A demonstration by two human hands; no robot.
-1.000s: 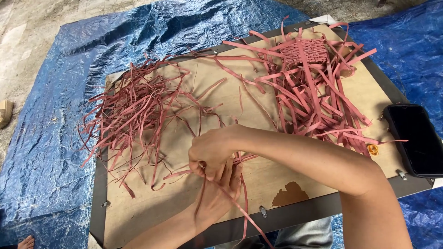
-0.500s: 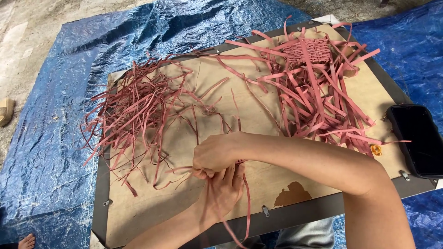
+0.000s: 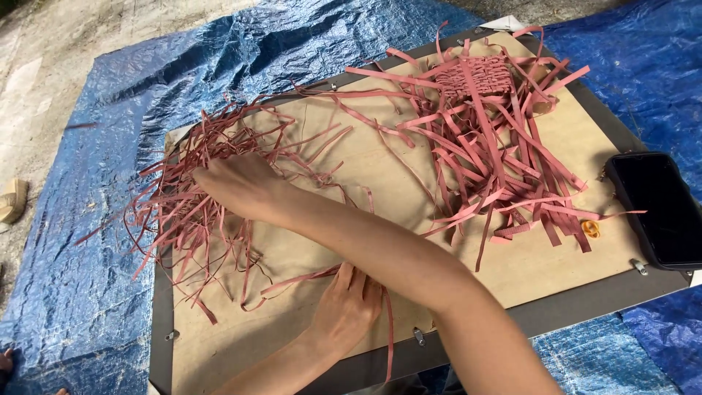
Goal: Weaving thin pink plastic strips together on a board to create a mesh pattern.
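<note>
The right hand (image 3: pixel 238 186) reached across into the loose pile of pink strips (image 3: pixel 194 197) at the board's (image 3: pixel 380 168) left; its fingers' grip was hidden. The left hand (image 3: pixel 347 307) pressed flat, fingers spread, on one strip (image 3: pixel 300 279).

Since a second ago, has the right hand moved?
Yes. The right hand has left the left hand near the board's front edge and reached across to the loose pile of pink strips at the board's left.

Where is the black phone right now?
In the head view, the black phone lies at the board's far right edge, beside the small orange ring and the woven strips.
</note>
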